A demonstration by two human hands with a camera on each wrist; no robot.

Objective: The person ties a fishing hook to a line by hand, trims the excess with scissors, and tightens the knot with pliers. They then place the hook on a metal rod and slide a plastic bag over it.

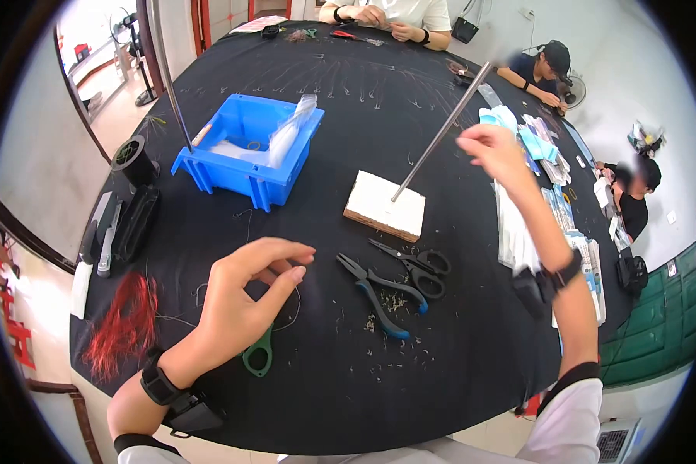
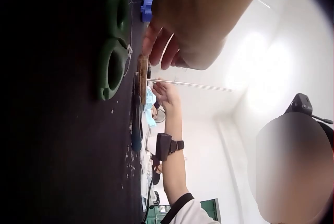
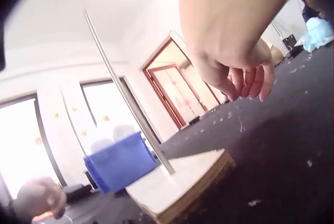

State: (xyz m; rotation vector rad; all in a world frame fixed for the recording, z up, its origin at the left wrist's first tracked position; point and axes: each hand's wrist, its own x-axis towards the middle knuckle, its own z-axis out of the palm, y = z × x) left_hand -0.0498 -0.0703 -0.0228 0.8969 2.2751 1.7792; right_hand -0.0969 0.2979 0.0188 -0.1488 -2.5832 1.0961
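Note:
My left hand (image 1: 247, 298) is over the near left of the cloth, fingers loosely bent, thumb tip close to the index fingertip. Below it are the green handles (image 1: 258, 357) of a small tool. A thin line (image 1: 297, 311) curves beside this hand. Raised past the metal rod (image 1: 441, 135), my right hand (image 1: 496, 155) has its fingers bent downward and thumb drawn in. A small hook on a fine line (image 3: 241, 126) shows below its fingertips in the right wrist view; I cannot tell if they pinch the line. The rod stands in a white-topped block (image 1: 387, 205).
Pliers (image 1: 379, 294) and black scissors (image 1: 417, 267) lie before the block among scraps. The blue bin (image 1: 240, 182) holds plastic bags. Red fibres (image 1: 127, 329), a spool (image 1: 131, 161) and a stapler (image 1: 108, 232) lie left, packets (image 1: 553, 205) right. Hooks with lines (image 1: 363, 85) lie farther back. Other people sit around the table.

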